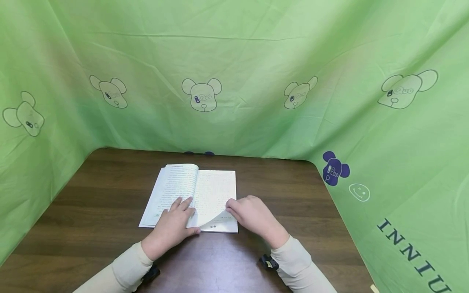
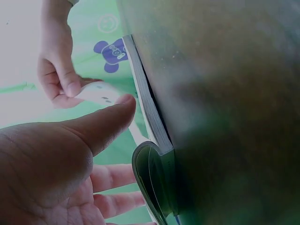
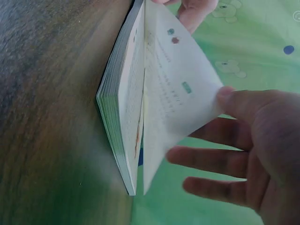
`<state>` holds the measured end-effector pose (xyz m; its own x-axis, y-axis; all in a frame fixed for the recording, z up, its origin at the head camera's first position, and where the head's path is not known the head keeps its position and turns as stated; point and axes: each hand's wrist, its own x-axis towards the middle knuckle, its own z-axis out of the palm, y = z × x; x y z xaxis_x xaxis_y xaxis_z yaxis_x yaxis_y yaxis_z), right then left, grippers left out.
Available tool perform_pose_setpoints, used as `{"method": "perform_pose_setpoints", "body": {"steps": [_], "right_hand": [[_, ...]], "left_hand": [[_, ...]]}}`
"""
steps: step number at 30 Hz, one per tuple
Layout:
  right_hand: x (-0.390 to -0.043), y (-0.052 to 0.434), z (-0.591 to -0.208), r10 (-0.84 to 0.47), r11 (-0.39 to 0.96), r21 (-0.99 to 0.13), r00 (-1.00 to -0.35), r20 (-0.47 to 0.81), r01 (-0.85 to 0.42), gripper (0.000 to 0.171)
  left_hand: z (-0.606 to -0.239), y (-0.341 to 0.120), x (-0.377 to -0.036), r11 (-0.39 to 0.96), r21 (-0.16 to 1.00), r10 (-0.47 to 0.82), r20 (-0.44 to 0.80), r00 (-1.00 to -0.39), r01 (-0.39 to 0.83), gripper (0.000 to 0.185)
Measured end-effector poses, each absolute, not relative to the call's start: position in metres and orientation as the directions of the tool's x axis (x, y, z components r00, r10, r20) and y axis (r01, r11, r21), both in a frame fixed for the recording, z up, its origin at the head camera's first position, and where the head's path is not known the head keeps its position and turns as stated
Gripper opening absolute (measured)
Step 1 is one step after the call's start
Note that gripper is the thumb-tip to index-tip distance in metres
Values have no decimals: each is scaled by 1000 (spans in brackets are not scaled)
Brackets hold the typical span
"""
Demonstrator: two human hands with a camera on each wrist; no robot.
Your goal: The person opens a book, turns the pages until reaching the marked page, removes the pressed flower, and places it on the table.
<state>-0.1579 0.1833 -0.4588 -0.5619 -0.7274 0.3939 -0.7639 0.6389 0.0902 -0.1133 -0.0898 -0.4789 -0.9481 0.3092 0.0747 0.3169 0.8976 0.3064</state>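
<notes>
An open book lies flat on the dark wooden table, printed pages up. My left hand rests on the left page with straight fingers, its thumb by the bottom edge near the spine. My right hand pinches the lower corner of the right-hand page and has it curled up off the block. In the right wrist view that page stands away from the book, the thumb on its edge and the fingers behind it. In the left wrist view the right hand holds the page corner.
A green cloth printed with bear heads hangs close around the table at the back, left and right. The table's bare wood stretches to either side of the book and in front of it.
</notes>
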Motion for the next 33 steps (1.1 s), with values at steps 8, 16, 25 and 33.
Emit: {"method": "perform_pose_setpoints", "body": {"steps": [8, 16, 25, 33], "right_hand": [[-158, 182, -453, -699, 619, 98, -489, 522, -779, 9], [-160, 182, -450, -641, 654, 51, -516, 569, -755, 23], [-157, 185, -458, -731, 664, 11, -647, 218, -747, 39], [-150, 189, -461, -742, 669, -146, -666, -78, -729, 51]], "left_hand": [[-479, -89, -113, 901, 290, 304, 108, -946, 323, 49], [-478, -89, -113, 893, 304, 284, 190, -940, 332, 59], [-481, -91, -117, 876, 353, 215, 324, -921, 328, 104], [-480, -92, -120, 901, 281, 214, 377, -901, 331, 125]]}}
